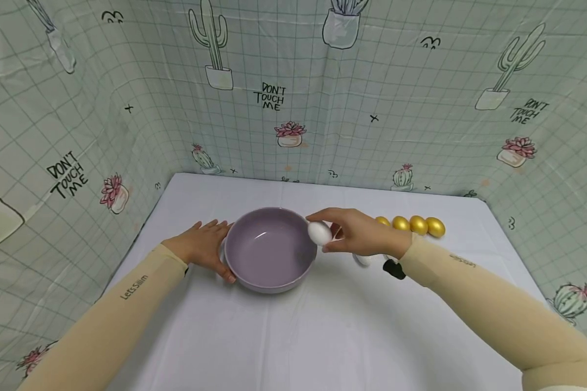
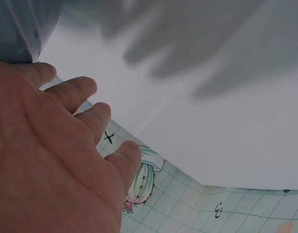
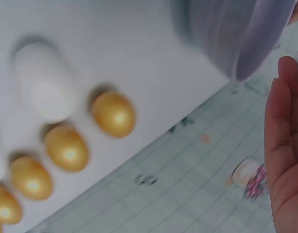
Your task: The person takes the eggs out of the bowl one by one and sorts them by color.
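A round purple bowl [image 1: 269, 255] stands on the white-covered table, with nothing visible inside it. Against its left side rests my left hand [image 1: 200, 245], fingers spread and thumb toward the near side. At the right rim my right hand [image 1: 357, 232] pinches a white egg [image 1: 319, 233] between thumb and fingers. The egg is level with the rim or slightly above it. In the right wrist view the held egg is out of sight, while the bowl's wall [image 3: 217, 34] shows at the upper right.
Several golden eggs [image 1: 418, 224] lie in a row behind my right wrist. Nearer, a white egg [image 1: 364, 260] is partly hidden under that hand; the right wrist view shows a white egg [image 3: 44, 82] beside the golden ones. Printed cloth [image 1: 357, 146] hangs around the table.
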`<state>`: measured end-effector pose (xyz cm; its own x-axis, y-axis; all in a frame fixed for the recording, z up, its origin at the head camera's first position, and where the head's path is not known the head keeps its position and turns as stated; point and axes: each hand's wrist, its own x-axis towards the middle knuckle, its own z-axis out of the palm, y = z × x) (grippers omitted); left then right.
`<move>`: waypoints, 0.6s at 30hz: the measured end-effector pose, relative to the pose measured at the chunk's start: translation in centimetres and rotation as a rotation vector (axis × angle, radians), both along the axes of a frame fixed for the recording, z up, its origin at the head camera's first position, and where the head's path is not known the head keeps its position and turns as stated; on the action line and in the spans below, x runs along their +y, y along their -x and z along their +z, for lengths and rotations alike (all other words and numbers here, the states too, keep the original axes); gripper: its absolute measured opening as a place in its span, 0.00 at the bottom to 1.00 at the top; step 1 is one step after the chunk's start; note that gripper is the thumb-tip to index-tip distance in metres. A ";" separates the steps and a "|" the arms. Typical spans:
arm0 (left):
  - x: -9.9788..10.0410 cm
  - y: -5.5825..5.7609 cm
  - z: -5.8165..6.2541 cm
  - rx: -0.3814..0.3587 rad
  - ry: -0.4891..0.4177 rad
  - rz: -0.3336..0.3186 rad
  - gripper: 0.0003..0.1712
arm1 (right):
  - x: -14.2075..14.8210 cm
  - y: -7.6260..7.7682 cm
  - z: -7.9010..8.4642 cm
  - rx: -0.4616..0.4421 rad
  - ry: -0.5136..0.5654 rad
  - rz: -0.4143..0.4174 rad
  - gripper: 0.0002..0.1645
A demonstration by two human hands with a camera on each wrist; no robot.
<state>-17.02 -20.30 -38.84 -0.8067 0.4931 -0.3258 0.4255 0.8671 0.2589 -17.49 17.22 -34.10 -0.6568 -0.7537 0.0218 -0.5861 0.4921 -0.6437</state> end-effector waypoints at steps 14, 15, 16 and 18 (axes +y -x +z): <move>0.0 -0.1 0.2 -0.003 -0.013 0.000 0.79 | 12.9 -1.1 -1.9 -0.005 -0.112 -0.332 0.39; 0.1 -0.1 0.2 -0.003 -0.013 -0.001 0.79 | 13.6 -1.2 -2.1 -0.008 -0.117 -0.342 0.39; 0.1 -0.1 0.2 -0.004 -0.014 0.000 0.79 | 14.2 -1.2 -2.3 -0.010 -0.116 -0.348 0.39; 0.0 -0.1 0.2 -0.003 -0.011 0.002 0.79 | 15.3 -1.1 -2.8 -0.014 -0.104 -0.348 0.39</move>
<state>-16.92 -20.26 -38.63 -0.8066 0.4951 -0.3229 0.4232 0.8651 0.2692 -16.36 32.55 -36.91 -0.8742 -0.4826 -0.0541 -0.3635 0.7242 -0.5860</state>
